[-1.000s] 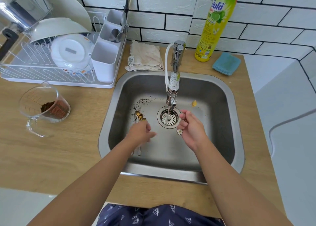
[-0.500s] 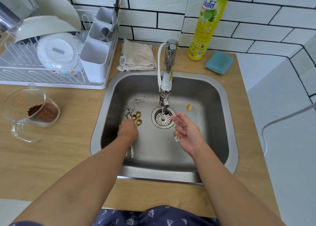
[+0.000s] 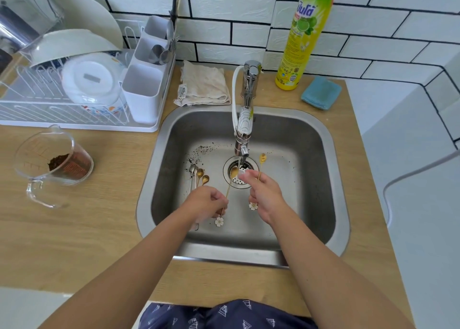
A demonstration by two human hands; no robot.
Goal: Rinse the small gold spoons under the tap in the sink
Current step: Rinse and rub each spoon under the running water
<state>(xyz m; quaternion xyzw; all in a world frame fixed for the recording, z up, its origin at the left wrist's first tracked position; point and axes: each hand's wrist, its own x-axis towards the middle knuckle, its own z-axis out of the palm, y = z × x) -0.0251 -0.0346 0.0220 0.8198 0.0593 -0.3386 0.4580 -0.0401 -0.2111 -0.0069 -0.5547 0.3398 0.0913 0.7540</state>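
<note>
1. I see one stainless sink (image 3: 321, 179) set in one wooden counter (image 3: 99, 229); its basin holds the spoons, some dark grounds near the back left, and a round drain strainer (image 3: 246, 166).
2. One white dish rack (image 3: 74, 119) stands left of the sink, with bowls and plates stacked in it; its cutlery caddy (image 3: 143, 92) holds a few steel utensils.
3. One tap (image 3: 245, 119) runs a thin stream over the drain.
4. One yellow dish-soap bottle (image 3: 302, 42), one beige cloth (image 3: 204, 84) and one blue sponge cloth (image 3: 321, 93) sit behind the sink.
5. One clear measuring jug (image 3: 49, 159) on the counter holds brown grounds.
6. My left hand (image 3: 205, 201) pinches one gold spoon (image 3: 227, 191), with its bowl under the stream and its flower end hanging below.
7. My right hand (image 3: 265, 196) grips a second gold spoon (image 3: 261, 161), bowl pointing back; its fingertips touch the first spoon's bowl.
8. About four more small spoons (image 3: 199, 175) lie together on the basin floor, left of the drain; I cannot count them exactly.
</note>
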